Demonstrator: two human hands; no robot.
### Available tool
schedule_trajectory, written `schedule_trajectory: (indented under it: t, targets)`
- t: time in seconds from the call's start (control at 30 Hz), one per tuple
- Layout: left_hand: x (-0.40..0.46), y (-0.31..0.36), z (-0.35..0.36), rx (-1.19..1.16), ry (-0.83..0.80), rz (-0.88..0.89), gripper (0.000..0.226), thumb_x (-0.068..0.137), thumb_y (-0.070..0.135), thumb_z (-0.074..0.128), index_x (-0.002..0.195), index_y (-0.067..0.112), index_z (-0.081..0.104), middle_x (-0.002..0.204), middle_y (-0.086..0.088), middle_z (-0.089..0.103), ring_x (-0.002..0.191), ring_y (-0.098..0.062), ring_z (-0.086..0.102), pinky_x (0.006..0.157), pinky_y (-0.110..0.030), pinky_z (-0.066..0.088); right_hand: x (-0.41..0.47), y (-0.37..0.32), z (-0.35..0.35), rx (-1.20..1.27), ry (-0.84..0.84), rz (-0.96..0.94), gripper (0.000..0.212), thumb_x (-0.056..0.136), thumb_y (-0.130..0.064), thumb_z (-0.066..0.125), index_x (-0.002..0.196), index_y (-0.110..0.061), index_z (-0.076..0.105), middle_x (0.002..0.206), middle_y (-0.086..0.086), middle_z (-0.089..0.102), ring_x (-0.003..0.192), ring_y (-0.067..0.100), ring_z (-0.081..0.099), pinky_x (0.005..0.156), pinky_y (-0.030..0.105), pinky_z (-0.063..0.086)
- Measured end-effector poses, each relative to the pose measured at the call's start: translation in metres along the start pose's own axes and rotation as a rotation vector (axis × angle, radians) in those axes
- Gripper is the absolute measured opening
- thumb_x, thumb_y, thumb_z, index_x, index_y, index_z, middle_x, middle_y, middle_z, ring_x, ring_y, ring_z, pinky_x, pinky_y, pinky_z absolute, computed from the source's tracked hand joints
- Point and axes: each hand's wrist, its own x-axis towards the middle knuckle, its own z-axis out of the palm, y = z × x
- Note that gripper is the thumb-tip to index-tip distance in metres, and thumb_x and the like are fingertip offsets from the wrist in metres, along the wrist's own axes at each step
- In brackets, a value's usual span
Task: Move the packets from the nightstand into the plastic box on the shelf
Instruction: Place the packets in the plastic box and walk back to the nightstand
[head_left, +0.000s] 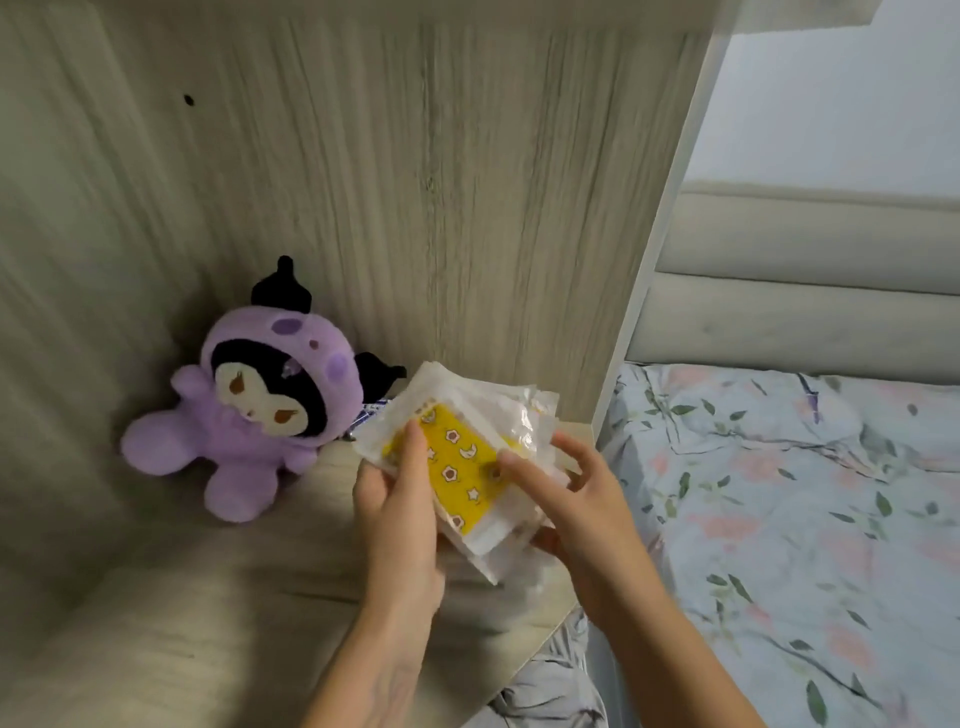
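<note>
A stack of several clear plastic packets (462, 462) is held between both hands just above the wooden nightstand top (218, 613). The top packet has a yellow card with stars and moons inside. My left hand (400, 519) grips the stack's left edge, thumb on top. My right hand (571, 499) holds the right edge, thumb pressing on the yellow packet and fingers under the stack. A bit of another blue and white packet (370, 414) peeks out behind the stack, beside the plush. No plastic box is in view.
A purple plush toy (254, 410) sits in the back corner of the nightstand, against the wood-grain walls (467, 182). To the right lies a bed with a floral sheet (779, 519) and a padded headboard (800, 291).
</note>
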Motion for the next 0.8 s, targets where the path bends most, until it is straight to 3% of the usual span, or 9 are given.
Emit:
schedule_trajectory:
  t: [0.1, 0.23, 0.4, 0.47, 0.57, 0.67, 0.8]
  targets:
    - [-0.005, -0.007, 0.012, 0.008, -0.068, 0.071, 0.047, 0.079, 0.046, 0.066, 0.12, 0.024, 0.062, 0.114, 0.0, 0.073, 0.106, -0.021, 0.07, 0.09, -0.045, 0.054, 0.006, 0.007, 0.002, 0.136, -0.004, -0.03, 0.071, 0.066, -0.025, 0.088, 0.127, -0.022, 0.052, 0.107, 0.001, 0.074, 0.096, 0.022, 0.073, 0.075, 0.036, 0.058]
    - [0.0, -0.012, 0.011, 0.115, -0.207, 0.109, 0.048, 0.074, 0.033, 0.08, 0.118, 0.022, 0.065, 0.113, -0.005, 0.073, 0.104, -0.022, 0.07, 0.082, -0.041, 0.058, 0.023, 0.001, -0.014, 0.195, -0.054, -0.072, 0.05, 0.084, -0.01, 0.07, 0.129, -0.006, 0.05, 0.118, 0.016, 0.068, 0.108, 0.032, 0.067, 0.092, 0.047, 0.055]
    - [0.023, 0.006, -0.002, 0.311, -0.212, 0.248, 0.048, 0.073, 0.037, 0.079, 0.113, 0.051, 0.057, 0.122, 0.01, 0.067, 0.108, -0.013, 0.067, 0.084, -0.031, 0.058, 0.047, -0.015, -0.022, -0.031, -0.146, -0.207, 0.052, 0.082, -0.003, 0.071, 0.128, -0.006, 0.047, 0.111, 0.009, 0.069, 0.099, 0.021, 0.07, 0.074, 0.025, 0.058]
    - [0.036, 0.013, -0.008, 0.506, -0.266, 0.303, 0.041, 0.079, 0.036, 0.074, 0.117, 0.043, 0.059, 0.12, 0.011, 0.068, 0.111, -0.011, 0.065, 0.088, -0.028, 0.056, 0.057, -0.021, -0.018, -0.097, -0.185, -0.273, 0.051, 0.084, 0.003, 0.068, 0.128, -0.003, 0.044, 0.11, 0.009, 0.068, 0.092, 0.015, 0.072, 0.073, 0.025, 0.059]
    - [0.05, 0.023, -0.015, 0.746, -0.282, 0.354, 0.048, 0.083, 0.032, 0.072, 0.126, 0.018, 0.057, 0.127, 0.003, 0.064, 0.117, -0.014, 0.06, 0.099, -0.035, 0.05, 0.068, -0.026, -0.016, -0.15, -0.22, -0.379, 0.052, 0.082, 0.009, 0.068, 0.126, -0.001, 0.043, 0.111, 0.012, 0.064, 0.09, 0.012, 0.071, 0.074, 0.027, 0.059]
    - [0.054, 0.02, -0.025, 0.832, -0.303, 0.342, 0.023, 0.085, 0.025, 0.072, 0.103, 0.03, 0.06, 0.103, 0.014, 0.072, 0.098, -0.004, 0.068, 0.084, -0.025, 0.056, 0.07, -0.017, -0.019, -0.209, -0.236, -0.405, 0.052, 0.079, 0.005, 0.072, 0.122, -0.008, 0.046, 0.107, 0.005, 0.065, 0.092, 0.014, 0.071, 0.076, 0.03, 0.06]
    - [0.049, 0.002, -0.04, 0.869, -0.32, 0.311, 0.027, 0.088, 0.016, 0.069, 0.09, 0.039, 0.056, 0.09, 0.026, 0.07, 0.082, 0.001, 0.07, 0.073, -0.02, 0.055, 0.065, 0.011, -0.028, -0.312, -0.259, -0.409, 0.044, 0.084, -0.001, 0.07, 0.118, -0.014, 0.046, 0.113, 0.009, 0.059, 0.105, 0.029, 0.065, 0.087, 0.049, 0.056]
